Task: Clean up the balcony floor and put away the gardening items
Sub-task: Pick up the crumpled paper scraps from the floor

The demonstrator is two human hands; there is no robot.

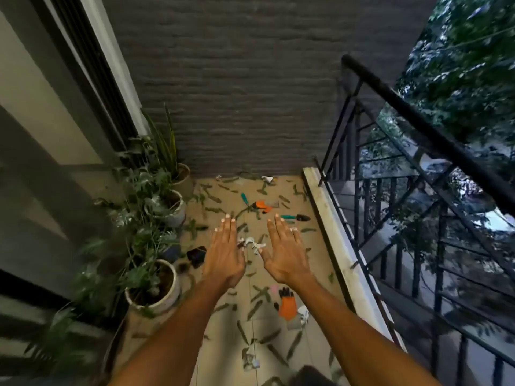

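left hand (226, 253) – flat, holding nothing | right hand (284, 250) – same | leaves (260, 295) litter floor (223, 324)

The crumpled paper (252, 244) lies partly hidden behind both hands. At six o'clock, a dark shape (309, 376) is cut off by the edge; the potted plants (145, 246) at nine o'clock blur.

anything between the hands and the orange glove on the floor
Nothing visible does. The orange and black glove lies uncovered on the tiled floor, under the right forearm; both open hands, left hand and right hand, hold nothing.
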